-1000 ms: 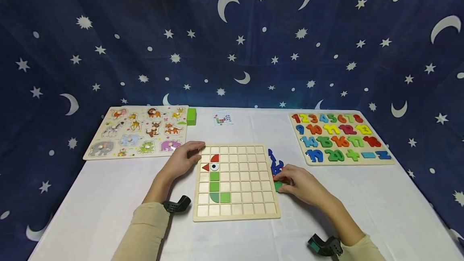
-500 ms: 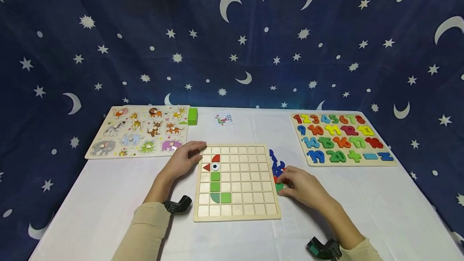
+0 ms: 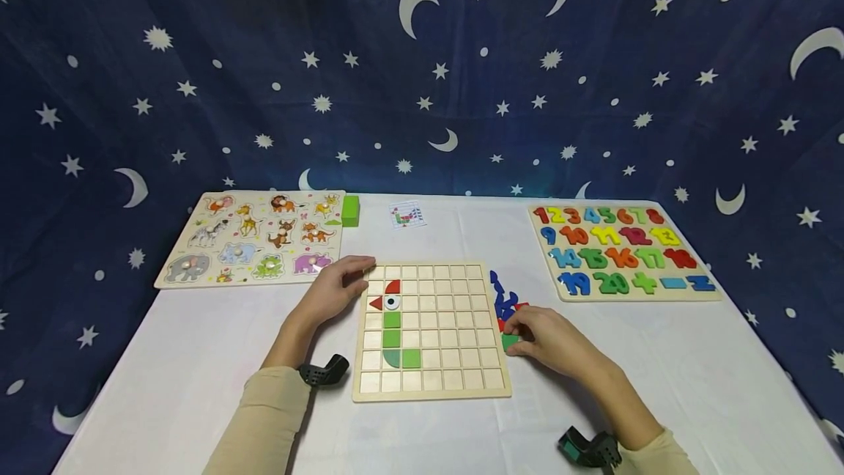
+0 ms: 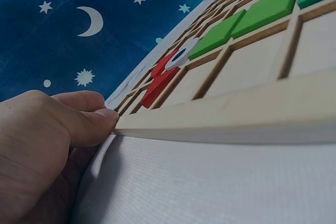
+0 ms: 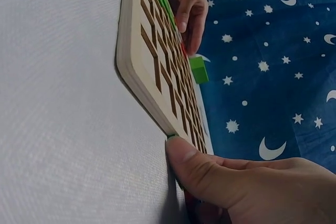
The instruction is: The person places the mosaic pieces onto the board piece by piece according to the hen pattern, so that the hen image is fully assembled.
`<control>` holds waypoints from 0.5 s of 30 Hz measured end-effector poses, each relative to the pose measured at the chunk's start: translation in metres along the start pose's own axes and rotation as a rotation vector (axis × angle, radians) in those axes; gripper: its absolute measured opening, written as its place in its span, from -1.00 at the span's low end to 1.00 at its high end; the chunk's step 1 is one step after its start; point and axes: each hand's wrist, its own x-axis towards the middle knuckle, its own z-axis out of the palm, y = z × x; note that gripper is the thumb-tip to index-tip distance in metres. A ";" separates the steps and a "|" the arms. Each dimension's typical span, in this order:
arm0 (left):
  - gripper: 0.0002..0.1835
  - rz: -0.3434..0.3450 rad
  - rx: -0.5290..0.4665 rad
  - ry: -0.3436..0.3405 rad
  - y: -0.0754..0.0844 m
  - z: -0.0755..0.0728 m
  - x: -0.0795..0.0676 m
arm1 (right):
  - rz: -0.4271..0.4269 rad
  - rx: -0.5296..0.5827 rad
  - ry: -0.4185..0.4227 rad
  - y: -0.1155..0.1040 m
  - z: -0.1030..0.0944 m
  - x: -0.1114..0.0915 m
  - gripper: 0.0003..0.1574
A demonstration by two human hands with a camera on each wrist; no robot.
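- Head view: green pc (image 3: 511, 341) is on the table (image 3: 448, 438), just outside the R edge of the grid board (image 3: 453, 338), at the tips of the R hand (image 3: 552, 341).
- R fingers (image 3: 519, 318) curled, nearly closed, index on far side & thumb on near side of the pc; looks like a pinch. R wrist view shows only a sliver of green past the thumb, so how firm = can't tell.
- Pc is to the L of those fingers, btwn them & the board. Looks abt square, no clear long axis; part hidden, tho.
- R hand nearer by a lot. L hand (image 3: 335, 292) is well apart at the board's far L corner, thumb & fingers bent onto it w/ little gap, prob. steadying.
- Light green squares (image 3: 412, 359) sit in the grid, well L of the pc. Any move that way must clear the board's R edge first, imo.
- Blue pcs (image 3: 506, 307) lie just beyond the R fingers.
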 end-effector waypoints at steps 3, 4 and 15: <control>-0.54 0.002 -0.004 0.001 0.000 0.000 0.000 | 0.001 0.016 -0.012 0.001 0.000 0.000 -0.68; -0.54 0.002 -0.007 0.002 0.000 0.000 0.001 | 0.000 0.018 -0.013 0.001 -0.001 0.000 -0.69; -0.54 0.006 0.003 -0.005 0.002 -0.001 0.000 | -0.040 0.085 0.022 -0.002 -0.008 0.007 -0.93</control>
